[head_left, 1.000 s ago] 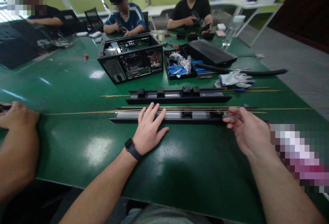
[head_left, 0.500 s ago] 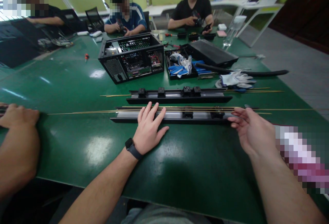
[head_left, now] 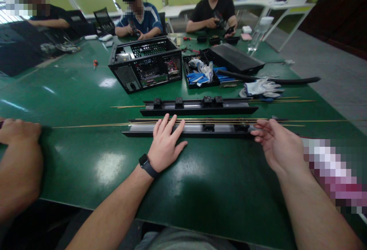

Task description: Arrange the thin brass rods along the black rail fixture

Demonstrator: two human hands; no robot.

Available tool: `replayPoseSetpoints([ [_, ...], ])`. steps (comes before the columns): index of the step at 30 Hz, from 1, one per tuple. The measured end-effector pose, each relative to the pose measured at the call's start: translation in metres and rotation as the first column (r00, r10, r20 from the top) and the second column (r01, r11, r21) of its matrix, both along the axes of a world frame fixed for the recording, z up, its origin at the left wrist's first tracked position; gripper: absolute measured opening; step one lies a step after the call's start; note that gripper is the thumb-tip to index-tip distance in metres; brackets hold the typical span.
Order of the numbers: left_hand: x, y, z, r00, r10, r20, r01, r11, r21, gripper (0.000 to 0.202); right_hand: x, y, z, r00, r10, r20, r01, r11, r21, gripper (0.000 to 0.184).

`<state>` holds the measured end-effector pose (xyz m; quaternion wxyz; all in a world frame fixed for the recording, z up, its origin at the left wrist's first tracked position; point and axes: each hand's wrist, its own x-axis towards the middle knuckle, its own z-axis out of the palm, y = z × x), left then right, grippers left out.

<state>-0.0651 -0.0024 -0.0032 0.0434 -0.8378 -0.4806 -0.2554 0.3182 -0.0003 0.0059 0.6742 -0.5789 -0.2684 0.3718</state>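
My left hand, with a dark watch on its wrist, lies with fingers spread over the front black channel rail. Its fingertips touch the thin brass-coloured rods running lengthwise along this rail. At the rail's right end, my right hand has its fingers bent and pinched around a brass rod; the exact contact is partly hidden. Small black blocks sit in the rail's pale inner channel. Behind it lies a second rail with similar blocks and rods.
An open computer case stands behind the rails. Right of it are a tray with gloves, a black panel, a long black strip and more gloves. Another person's arm rests at left; several co-workers sit around the table.
My right hand has shifted slightly left along the rods. My left hand stays spread on the rail. The whole view has moved very little.
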Motion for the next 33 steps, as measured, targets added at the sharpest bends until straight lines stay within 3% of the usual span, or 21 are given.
replayPoseSetpoints([
  [11, -0.002, 0.012, -0.001, 0.999, 0.023, 0.022, -0.023, 1.000, 0.020, 0.054, -0.002, 0.001, 0.003, 1.000, -0.008, -0.002, 0.008, 1.000, 0.003, 0.036],
  [26, 0.010, 0.033, -0.002, 0.999, 0.020, 0.050, -0.022, 1.000, 0.022, 0.049, 0.000, 0.008, 0.000, 0.997, -0.072, 0.004, 0.072, 0.997, 0.010, 0.037],
  [33, 0.020, 0.042, 0.004, 0.999, 0.044, 0.023, -0.043, 0.998, -0.046, 0.054, 0.006, 0.014, -0.002, 0.995, -0.076, 0.063, 0.076, 0.997, 0.003, 0.037],
])
